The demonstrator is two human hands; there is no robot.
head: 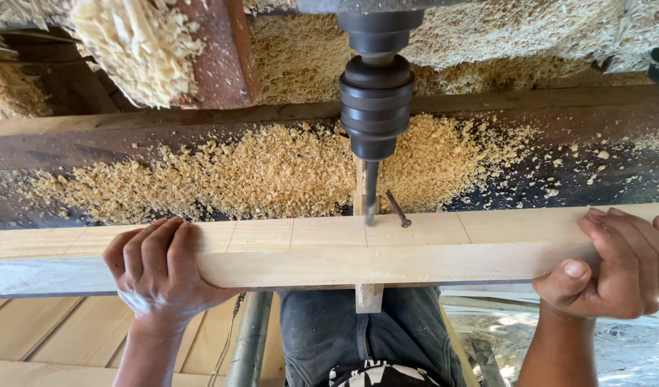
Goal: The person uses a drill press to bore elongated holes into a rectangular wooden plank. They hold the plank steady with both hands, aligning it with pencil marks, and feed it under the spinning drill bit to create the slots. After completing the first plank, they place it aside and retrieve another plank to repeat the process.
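The pale wooden plank (387, 247) was gripped at nine o'clock by the left hand (161, 272) and at three by the right hand (616, 265), fingers wrapped over it, steadying it under the drill bit (371, 193).

Left hand (159, 269): positioned at the lower left of the view, back of the hand facing up. Four fingers are curled forward and downward, knuckles raised, fingertips pressed flat. The thumb is tucked out of sight beneath the palm. The wrist is straight; the bare forearm runs down and out at the bottom edge.

Right hand (616, 269): positioned at the lower right, closed in a clamping grip. The fingers wrap over from the far side, lying close together. The thumb opposes them on the near side, nail visible, pointing left. The bare forearm descends slightly leftward to the bottom edge.

Both hands sit at roughly equal height, well apart.
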